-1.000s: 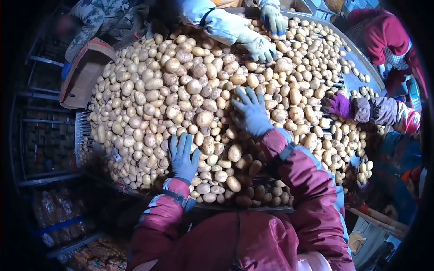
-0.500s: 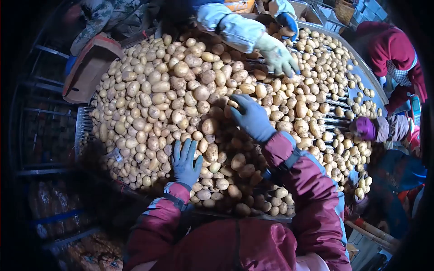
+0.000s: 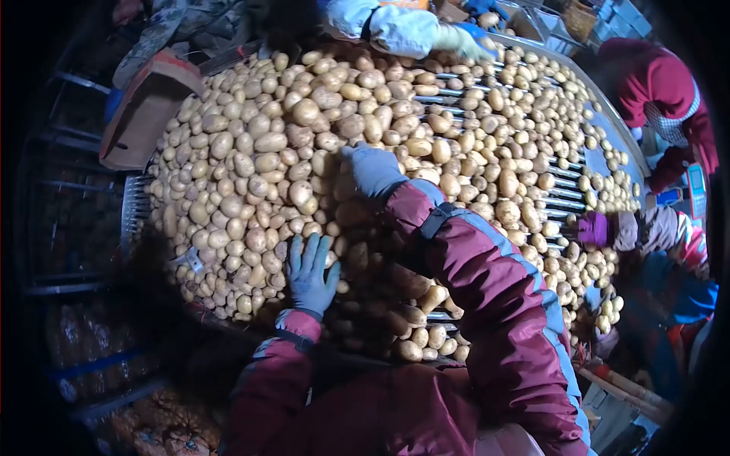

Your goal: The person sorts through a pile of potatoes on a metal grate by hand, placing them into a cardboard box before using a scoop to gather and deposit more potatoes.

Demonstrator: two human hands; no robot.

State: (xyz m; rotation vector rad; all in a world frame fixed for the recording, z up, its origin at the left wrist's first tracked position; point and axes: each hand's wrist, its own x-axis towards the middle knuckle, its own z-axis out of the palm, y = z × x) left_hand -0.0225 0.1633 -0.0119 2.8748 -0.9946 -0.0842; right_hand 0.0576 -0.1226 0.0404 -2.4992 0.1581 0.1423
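Observation:
A broad heap of potatoes point(image 3: 251, 163) covers the sorting table. My left hand point(image 3: 310, 277), in a grey-blue glove, lies flat on the near part of the heap with its fingers spread, holding nothing. My right hand point(image 3: 374, 172), gloved the same, reaches to the middle of the heap and touches potatoes there. Its fingers bend down and away from the camera, so whether a potato is in them is hidden. Below my right forearm, several potatoes point(image 3: 414, 315) lie in shadow over metal bars.
Across the table, a co-worker's gloved hand point(image 3: 464, 42) is at the far edge. Another person's purple glove point(image 3: 593, 229) is at the right side, near bare metal bars point(image 3: 564, 190). An open cardboard box point(image 3: 144, 114) stands at the left rim. A person in red point(image 3: 654, 83) bends at the right.
My right hand has moved left and slightly farther away over the heap. My left hand stays nearly still. The co-worker's pale glove has drawn back to the far edge, with bars showing where it was.

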